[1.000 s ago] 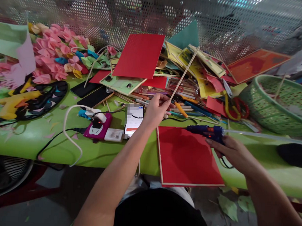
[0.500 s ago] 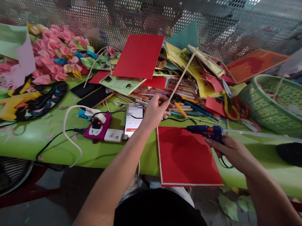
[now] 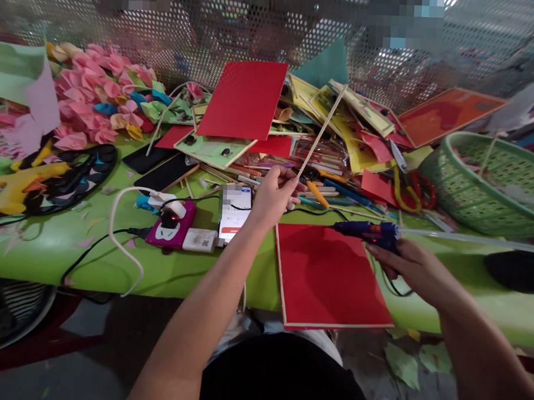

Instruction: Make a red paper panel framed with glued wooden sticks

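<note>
In the head view, my left hand (image 3: 277,193) pinches the lower end of a thin wooden stick (image 3: 322,131), which slants up and to the right. My right hand (image 3: 417,266) is wrapped round a dark blue hot glue gun (image 3: 368,231) with a small red light. A long clear glue stick (image 3: 469,239) juts from its back, and its nozzle points left over the far edge of a red card (image 3: 334,279). That card lies flat at the table's front edge, with pale strips along its left and near sides.
A purple power strip (image 3: 170,225) with plugs and cables and a lit phone (image 3: 235,213) lie left of the card. Behind are pens, card frames, scissors (image 3: 406,191) and pink paper flowers (image 3: 90,92). A green basket (image 3: 493,180) stands right; a yellow glue gun (image 3: 29,184) lies far left.
The glue gun in my right hand has shifted slightly to the right relative to the red card. My left hand keeps the stick in nearly the same pose.
</note>
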A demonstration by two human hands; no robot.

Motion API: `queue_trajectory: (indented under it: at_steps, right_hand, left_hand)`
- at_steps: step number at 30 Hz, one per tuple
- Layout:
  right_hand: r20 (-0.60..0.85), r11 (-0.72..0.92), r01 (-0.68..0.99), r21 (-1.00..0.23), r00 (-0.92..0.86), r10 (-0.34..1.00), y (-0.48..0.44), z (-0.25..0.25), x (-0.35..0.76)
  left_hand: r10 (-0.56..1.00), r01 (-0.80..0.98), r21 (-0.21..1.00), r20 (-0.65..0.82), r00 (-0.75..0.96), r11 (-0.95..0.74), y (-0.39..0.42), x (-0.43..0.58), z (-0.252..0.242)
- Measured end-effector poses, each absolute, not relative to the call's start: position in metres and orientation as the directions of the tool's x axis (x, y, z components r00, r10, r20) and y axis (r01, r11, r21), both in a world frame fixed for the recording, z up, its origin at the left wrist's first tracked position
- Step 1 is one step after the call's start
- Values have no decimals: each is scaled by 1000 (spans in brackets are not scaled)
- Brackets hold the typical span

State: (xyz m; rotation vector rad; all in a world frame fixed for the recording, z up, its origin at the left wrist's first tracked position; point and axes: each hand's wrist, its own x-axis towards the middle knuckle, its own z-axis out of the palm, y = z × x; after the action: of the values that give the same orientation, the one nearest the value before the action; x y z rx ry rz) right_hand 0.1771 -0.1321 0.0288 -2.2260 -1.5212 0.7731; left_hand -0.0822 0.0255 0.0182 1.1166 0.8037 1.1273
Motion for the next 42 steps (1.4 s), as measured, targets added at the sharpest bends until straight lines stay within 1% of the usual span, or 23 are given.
queue_trajectory:
  at_steps: [4, 6, 13, 19, 26, 32, 37, 42]
  right_hand:
    - [-221, -335, 714, -614, 252, 942, -139, 25, 191]
    - [-209, -324, 711, -624, 248, 946, -141, 24, 194]
    - [-223, -341, 733, -588, 258, 940, -139, 25, 189]
    - [-234, -335, 736, -588, 243, 942, -138, 23, 187]
    - [-216, -325, 752, -574, 244, 945, -139, 18, 191]
    - [-197, -328, 782, -530, 262, 945, -139, 29, 185]
    - [-212, -328, 761, -560, 251, 945, -136, 30, 178]
    - [-203, -338, 772, -538, 271, 941, -139, 26, 186]
  left_hand:
    - [964, -259, 965, 30, 264, 41, 25, -83, 20]
    - [967, -251, 967, 27, 255, 39, 24, -83, 21]
    - [971, -259, 965, 29, 238, 35, 26, -81, 18]
    - [973, -248, 968, 23, 230, 36, 26, -81, 19]
    - [970, -261, 965, 38, 240, 27, 26, -81, 18]
    - [972, -243, 969, 14, 236, 45, 25, -82, 23]
    - [971, -225, 973, 4, 240, 51, 25, -82, 23]
    - [970, -228, 973, 30, 241, 26, 26, -82, 20]
